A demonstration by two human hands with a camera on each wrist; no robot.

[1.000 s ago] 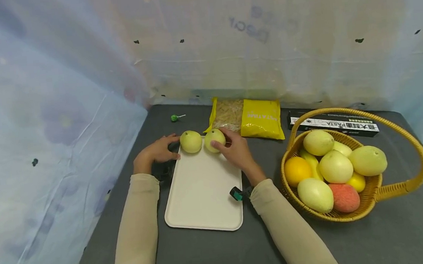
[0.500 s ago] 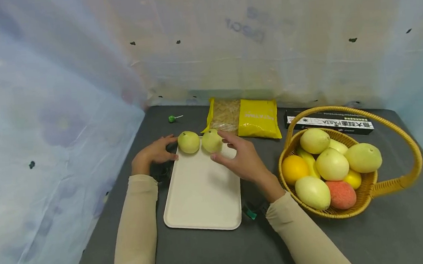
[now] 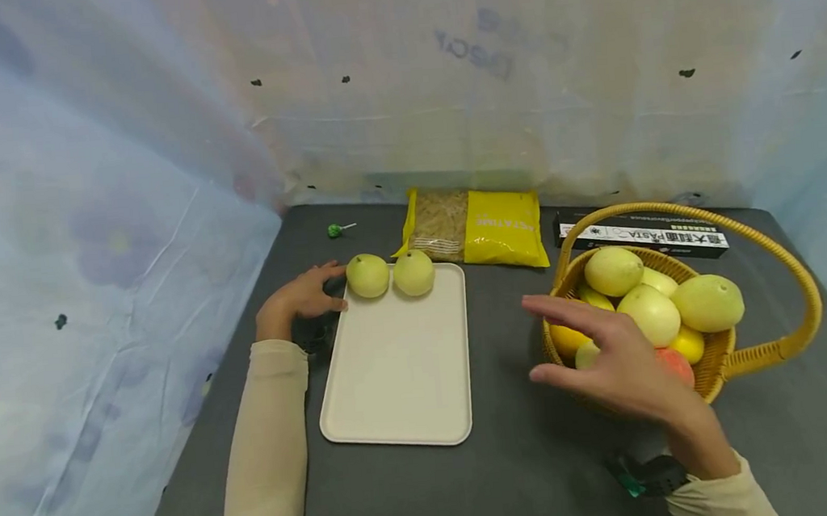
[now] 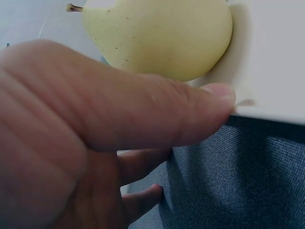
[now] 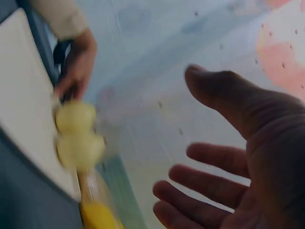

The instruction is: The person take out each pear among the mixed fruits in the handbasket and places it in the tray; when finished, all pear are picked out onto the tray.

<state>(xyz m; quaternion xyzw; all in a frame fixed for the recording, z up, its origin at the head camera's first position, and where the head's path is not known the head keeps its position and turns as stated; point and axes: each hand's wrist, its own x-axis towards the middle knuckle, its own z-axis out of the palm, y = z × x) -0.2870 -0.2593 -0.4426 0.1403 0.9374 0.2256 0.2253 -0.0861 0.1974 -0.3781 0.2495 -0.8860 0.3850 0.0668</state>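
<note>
On the gray surface (image 3: 403, 494), the left hand (image 3: 305, 292) touches the tray (image 3: 397, 373) and the right hand (image 3: 626, 363) has gone from 2 resting pears (image 3: 413, 274) to the right-side basket (image 3: 719, 347), both grips apart.

The pears (image 3: 367, 276) have smooth skin with a soft sheen, and the tray (image 3: 396, 365) looks like smooth, matt plastic. The basket (image 3: 721, 367) is ribbed, woven wicker-like strands with a slight gloss. The yellow bag (image 3: 502, 228) is shiny, crinkled plastic film, while dull, finely textured cloth (image 3: 418, 496) lies beneath.
</note>
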